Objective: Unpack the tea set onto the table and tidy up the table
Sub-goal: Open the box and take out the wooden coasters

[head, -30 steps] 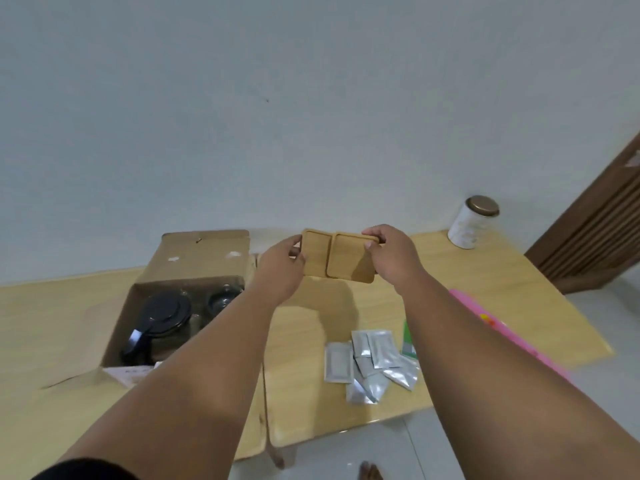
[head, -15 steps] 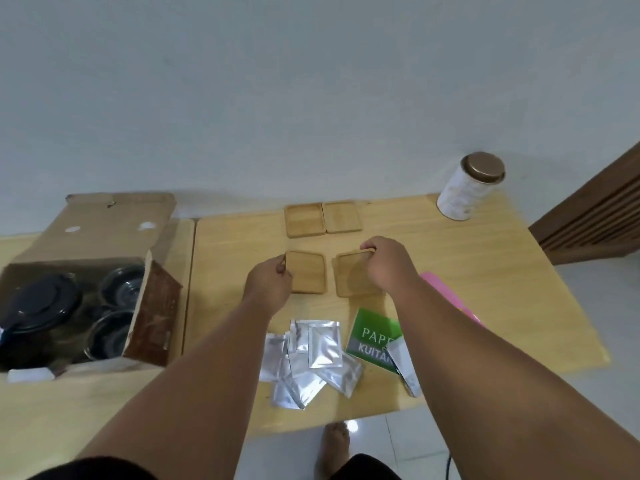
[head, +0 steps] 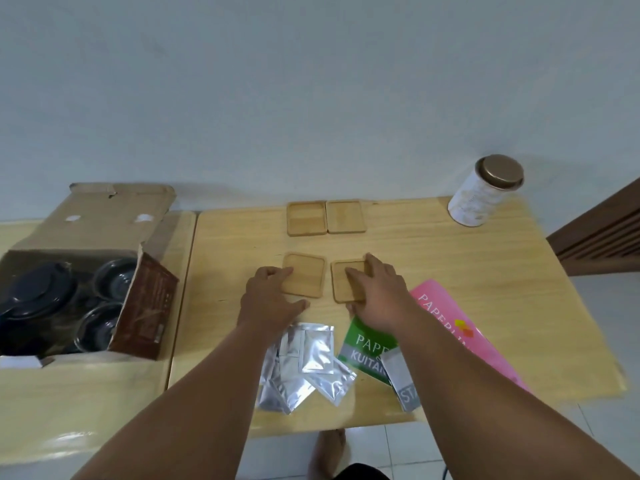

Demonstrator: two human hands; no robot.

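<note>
Both hands are resting flat and open: left hand (head: 268, 299) touching one square wooden coaster (head: 304, 279), right hand (head: 375, 289) covering another (head: 341, 284). Two more (head: 325, 217) are sitting beyond. Black teapot and cups (head: 52, 299) are probably still waiting in the cardboard box (head: 145, 306) leftward.

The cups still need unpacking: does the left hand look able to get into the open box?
Probably yes: the left hand rests near the box, whose top is open, nothing lying between them.
</note>
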